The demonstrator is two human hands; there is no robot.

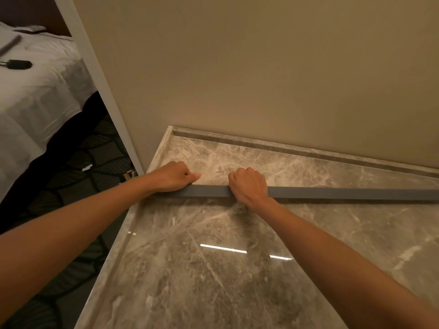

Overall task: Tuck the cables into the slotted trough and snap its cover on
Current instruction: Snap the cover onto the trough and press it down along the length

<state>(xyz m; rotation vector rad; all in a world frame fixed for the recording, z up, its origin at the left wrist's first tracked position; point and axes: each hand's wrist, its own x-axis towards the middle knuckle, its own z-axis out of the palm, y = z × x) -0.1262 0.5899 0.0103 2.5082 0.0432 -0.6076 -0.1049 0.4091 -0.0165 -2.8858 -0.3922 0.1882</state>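
Observation:
A long grey trough (332,193) lies flat across the marble counter (213,269), running from the counter's left edge out of view at the right. Its grey cover faces up along the whole visible length. My left hand (173,176) is curled over the trough's left end, fingers closed and thumb pointing right. My right hand (249,186) is fisted around the trough a short way to the right, knuckles up. No cables show; whatever is inside the trough is hidden.
A beige wall (261,67) rises behind the counter, with a dark groove (285,148) along its base. To the left the counter ends at a drop to dark patterned carpet (78,162). A white-sheeted bed (35,91) with a black object on it stands beyond.

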